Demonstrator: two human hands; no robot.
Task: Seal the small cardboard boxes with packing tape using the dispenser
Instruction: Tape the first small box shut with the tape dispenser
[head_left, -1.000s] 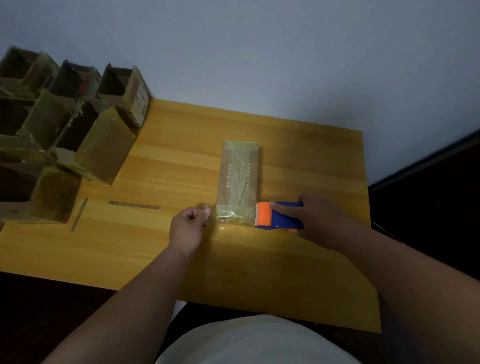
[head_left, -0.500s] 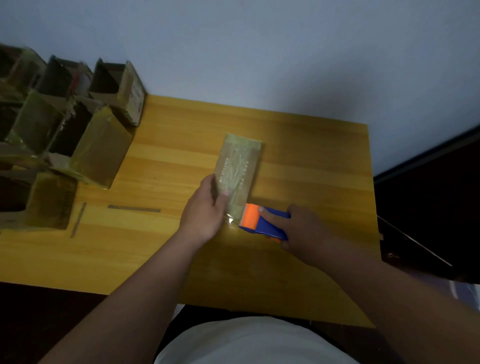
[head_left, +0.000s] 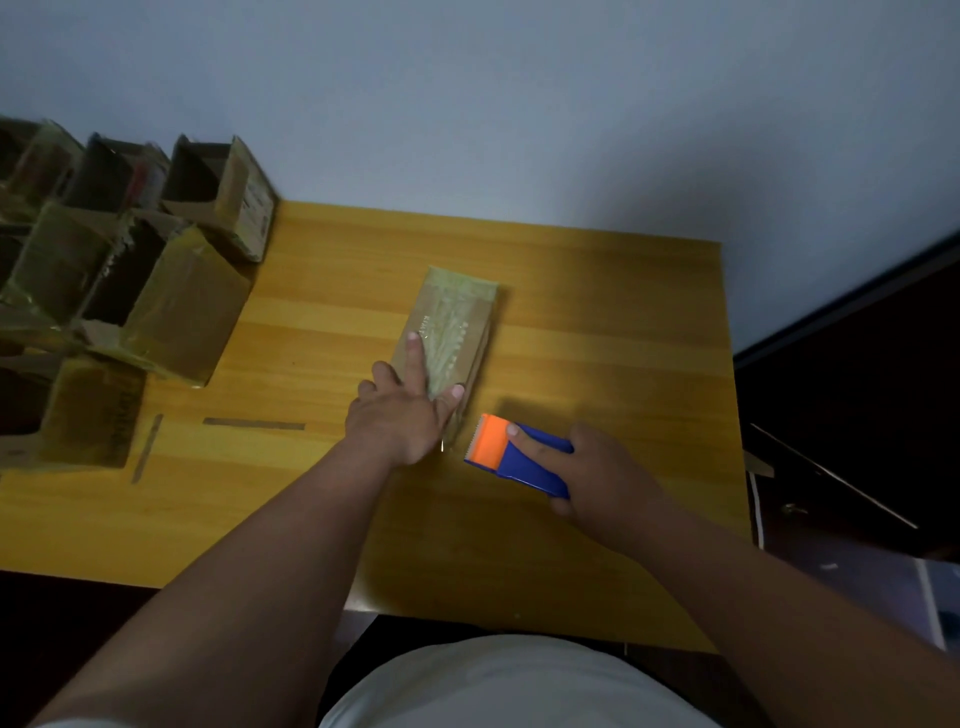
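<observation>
Pressing box (head_left: 457, 332), left hand (head_left: 400, 415) flat (right hand (head_left: 597, 473) grips dispenser (head_left: 519, 454)).

A makeshift packing spot in a plain room: wooden table (head_left: 597, 322), bare pale wall (head_left: 519, 114), stacked cardboard boxes (head_left: 130, 291).

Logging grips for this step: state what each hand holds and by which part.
Right hand grips the tape dispenser round its blue body, forefinger toward the orange end. Left hand holds nothing; its straight fingers press on the small cardboard box.
</observation>
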